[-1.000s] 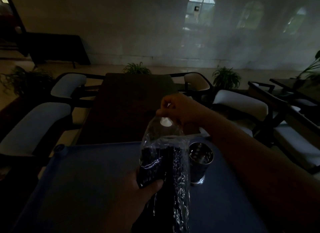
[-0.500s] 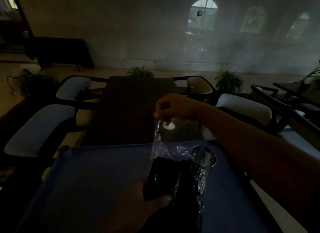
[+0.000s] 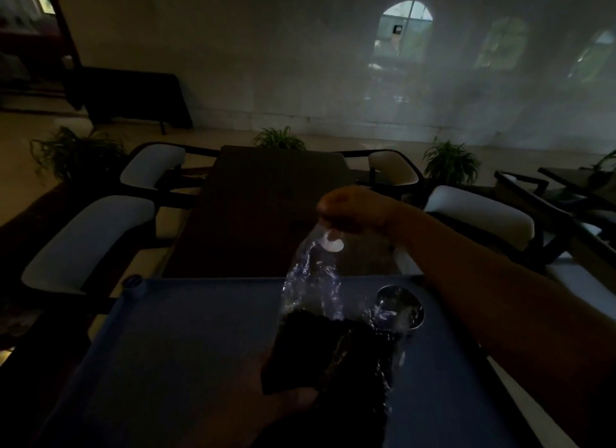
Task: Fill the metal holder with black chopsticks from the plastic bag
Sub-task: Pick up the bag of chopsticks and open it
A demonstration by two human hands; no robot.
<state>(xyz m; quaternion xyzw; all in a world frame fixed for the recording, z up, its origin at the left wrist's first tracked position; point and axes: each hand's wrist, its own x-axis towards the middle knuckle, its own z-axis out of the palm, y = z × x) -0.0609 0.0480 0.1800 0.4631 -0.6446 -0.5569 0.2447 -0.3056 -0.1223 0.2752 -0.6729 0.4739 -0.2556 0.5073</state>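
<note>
A clear plastic bag (image 3: 311, 277) stands upright over the blue tray table (image 3: 186, 334), with a bundle of black chopsticks (image 3: 320, 351) filling its lower part. My left hand (image 3: 266, 404) grips the bag's lower part around the chopsticks. My right hand (image 3: 353, 211) pinches the bag's top end, stretching it upward. The round metal holder (image 3: 400, 309) stands on the table just right of the bag, partly hidden behind the plastic. The scene is very dim.
Beyond the blue table lies a long dark dining table (image 3: 266, 211) with white-cushioned chairs (image 3: 90, 241) on both sides. Potted plants (image 3: 450, 162) stand along the far wall. More chairs and a table are at the right edge.
My right hand has pulled the bag's top higher and a little rightward, stretching the plastic. The bag now covers part of the metal holder. The view has shifted slightly down.
</note>
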